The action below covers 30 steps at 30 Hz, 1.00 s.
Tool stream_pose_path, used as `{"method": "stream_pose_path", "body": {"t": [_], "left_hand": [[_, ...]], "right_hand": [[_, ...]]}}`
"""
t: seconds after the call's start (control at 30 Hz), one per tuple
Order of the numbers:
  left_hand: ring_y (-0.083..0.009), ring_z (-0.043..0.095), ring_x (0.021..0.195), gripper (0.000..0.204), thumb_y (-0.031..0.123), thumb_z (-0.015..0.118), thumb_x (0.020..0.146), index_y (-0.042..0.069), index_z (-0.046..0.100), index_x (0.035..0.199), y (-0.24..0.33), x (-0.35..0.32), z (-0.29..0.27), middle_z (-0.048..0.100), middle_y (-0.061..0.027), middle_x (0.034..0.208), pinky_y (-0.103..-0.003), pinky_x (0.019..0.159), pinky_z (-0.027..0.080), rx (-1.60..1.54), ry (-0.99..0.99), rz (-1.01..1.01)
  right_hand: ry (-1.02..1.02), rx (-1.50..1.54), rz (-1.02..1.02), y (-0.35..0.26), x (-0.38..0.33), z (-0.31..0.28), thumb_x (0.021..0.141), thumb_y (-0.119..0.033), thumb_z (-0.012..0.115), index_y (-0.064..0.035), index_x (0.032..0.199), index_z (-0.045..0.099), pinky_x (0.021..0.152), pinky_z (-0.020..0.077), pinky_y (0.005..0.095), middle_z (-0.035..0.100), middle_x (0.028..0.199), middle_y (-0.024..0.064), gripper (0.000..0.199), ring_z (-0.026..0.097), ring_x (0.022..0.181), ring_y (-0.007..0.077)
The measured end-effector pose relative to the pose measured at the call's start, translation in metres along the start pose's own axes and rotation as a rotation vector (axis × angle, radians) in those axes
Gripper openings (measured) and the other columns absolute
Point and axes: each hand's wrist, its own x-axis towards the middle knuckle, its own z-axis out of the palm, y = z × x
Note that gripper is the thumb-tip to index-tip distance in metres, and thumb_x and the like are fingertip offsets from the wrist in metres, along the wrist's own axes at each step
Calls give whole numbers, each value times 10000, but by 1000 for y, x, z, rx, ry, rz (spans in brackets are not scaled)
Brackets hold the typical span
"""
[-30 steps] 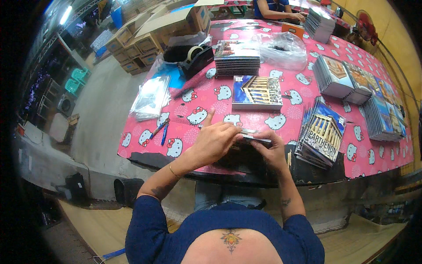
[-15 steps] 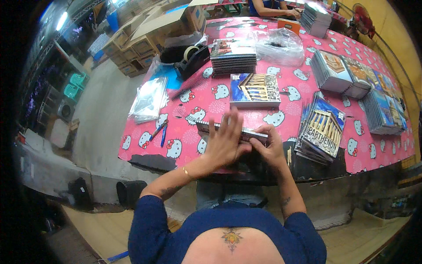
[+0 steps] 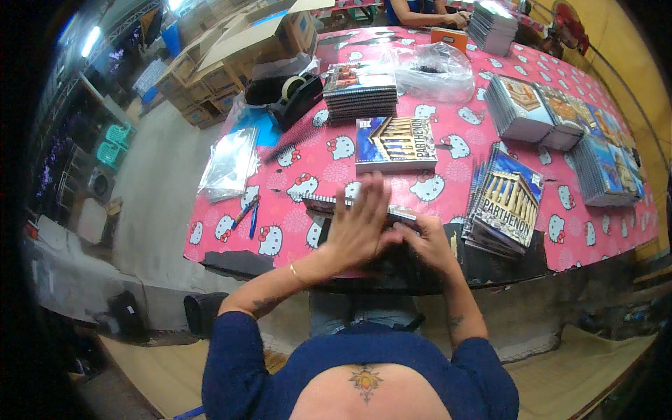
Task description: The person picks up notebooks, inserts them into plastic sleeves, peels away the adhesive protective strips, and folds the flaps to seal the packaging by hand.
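A spiral notebook (image 3: 318, 203) stands on its edge, tilted, at the table's near side, with mostly its thin upper edge showing. Across it lies my left hand (image 3: 358, 224), its fingers stretched out and the palm against the notebook. My right hand (image 3: 428, 241) grips the notebook's right end between thumb and fingers. Just beyond is a neat pile of notebooks (image 3: 395, 143) with a temple on the blue cover. To the right, similar notebooks lie in a fanned pile (image 3: 505, 199). The notebook's lower part is hidden behind my hands.
The pink patterned cloth (image 3: 336, 171) covers the table. Clear plastic sleeves (image 3: 229, 162), pens (image 3: 253, 218) and a tape dispenser (image 3: 297, 98) lie leftward. Farther back are a notebook stack (image 3: 360, 91) and a plastic bag (image 3: 437, 73); more stacks (image 3: 521, 112) stand right. A co-worker's arms (image 3: 427, 17) show beyond.
The whole view has shifted slightly, so the table sits a little more to the left. My left hand has slid slightly rightward along the notebook; my right hand keeps its hold.
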Motion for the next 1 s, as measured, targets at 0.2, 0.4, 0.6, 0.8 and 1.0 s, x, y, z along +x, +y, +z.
{"method": "stream_pose_path", "body": {"t": [0.2, 0.4, 0.6, 0.8, 1.0], "left_hand": [[-338, 39, 1506, 893, 646, 323, 940, -44, 241, 1501, 2, 16, -9, 172, -227, 1590, -578, 1150, -115, -17, 10, -60], [-322, 72, 1505, 824, 588, 324, 973, -34, 235, 1505, 25, -26, 7, 165, -201, 1599, -582, 1148, -110, -256, 67, 108], [-387, 113, 1490, 809, 565, 384, 970, -59, 281, 1474, 32, -37, -7, 249, -238, 1564, -592, 1140, -123, -303, 77, 184], [-219, 637, 1085, 172, 231, 630, 922, 123, 675, 1049, -9, 23, -36, 700, -29, 979, -603, 1164, -3, -511, 103, 50], [-190, 658, 1015, 111, 221, 654, 909, 138, 683, 976, -8, 22, -31, 696, -15, 919, -596, 1167, 55, -529, 179, 34]], "right_hand": [[-26, -118, -28, 6, -1, -2, 885, -122, 666, -9, 1142, 657, 700, 506, 329, 686, 901, 186, 281, 668, 763, 219], [-55, -107, -27, -1, 0, -2, 879, -94, 655, 9, 1152, 642, 746, 523, 362, 693, 938, 202, 292, 696, 835, 281], [-50, -119, -43, 3, 1, -3, 867, -90, 667, 9, 1149, 639, 774, 518, 358, 688, 1001, 198, 300, 687, 877, 257], [-76, -241, -108, -34, 3, -10, 884, -96, 672, 11, 1123, 657, 807, 525, 322, 701, 1019, 160, 263, 686, 916, 195], [-138, -245, 40, -51, 15, -41, 869, -105, 697, 1, 1046, 704, 763, 524, 284, 720, 938, 92, 207, 669, 865, 115]]}}
